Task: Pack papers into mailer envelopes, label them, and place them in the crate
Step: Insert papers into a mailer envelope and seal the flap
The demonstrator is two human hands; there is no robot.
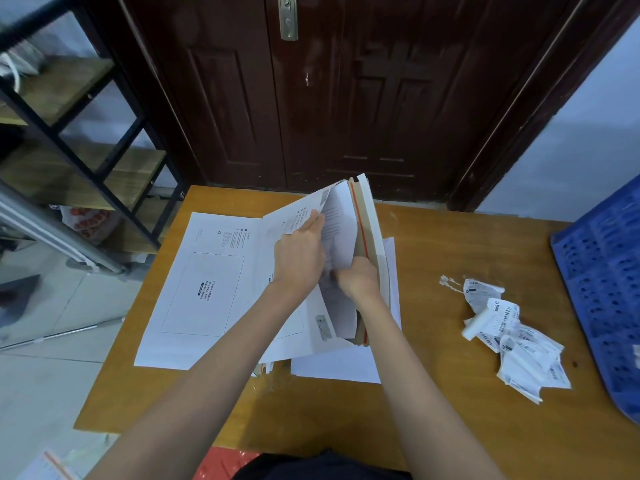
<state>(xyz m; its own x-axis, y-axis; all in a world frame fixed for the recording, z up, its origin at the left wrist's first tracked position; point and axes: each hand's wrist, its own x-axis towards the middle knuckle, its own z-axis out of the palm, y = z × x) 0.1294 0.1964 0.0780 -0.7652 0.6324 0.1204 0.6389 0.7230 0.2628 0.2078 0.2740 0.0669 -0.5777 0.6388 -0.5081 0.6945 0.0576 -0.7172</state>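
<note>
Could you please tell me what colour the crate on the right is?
The crate is blue with perforated walls; the head view shows it.

The table [450, 427] is orange-brown wood, smooth with a dull sheen. On it, matt white cardboard mailer envelopes [207, 289] and thin white paper sheets [332, 368]. The crumpled labels [516, 337] look like slick, creased paper. The blue crate [602, 278] is perforated plastic. The door [346, 98] behind is dark wood, faintly glossy, with a brassy metal lock plate [288, 17].
</note>
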